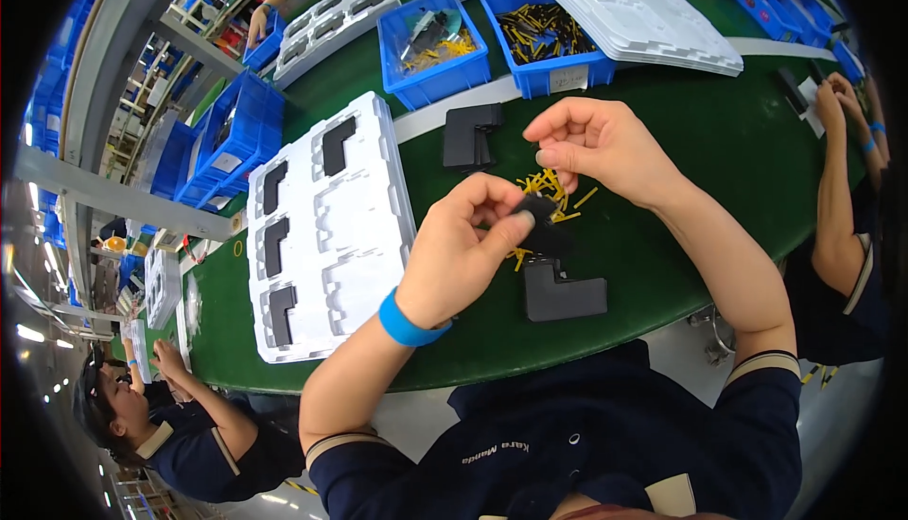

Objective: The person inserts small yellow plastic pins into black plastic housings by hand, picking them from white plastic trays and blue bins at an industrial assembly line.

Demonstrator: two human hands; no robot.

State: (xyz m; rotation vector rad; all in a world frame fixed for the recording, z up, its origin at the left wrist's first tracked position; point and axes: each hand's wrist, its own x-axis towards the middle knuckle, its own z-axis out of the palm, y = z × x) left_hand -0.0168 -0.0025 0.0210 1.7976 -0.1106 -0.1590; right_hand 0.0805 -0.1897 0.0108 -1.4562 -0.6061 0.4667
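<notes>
My left hand [463, 251], with a blue band at its wrist, pinches a small black part [539, 210] between thumb and fingers. To its right, my right hand [605, 149] hovers over the table with its thumb and fingers drawn together; whatever they may hold is too small to make out. Beneath both hands lies a loose heap of small yellow strips [571, 208], partly hidden by them. One L-shaped black housing [465, 137] rests beyond my left hand, and another black housing [567, 298] lies nearer to me.
Left of my hands, a white moulded tray [322, 165] carries several black L-shaped pieces. Blue bins [430, 85] at the back hold yellow and black parts, beside stacked white trays [653, 33]. Co-workers' hands [837, 104] are at the right and left of the green table [473, 355].
</notes>
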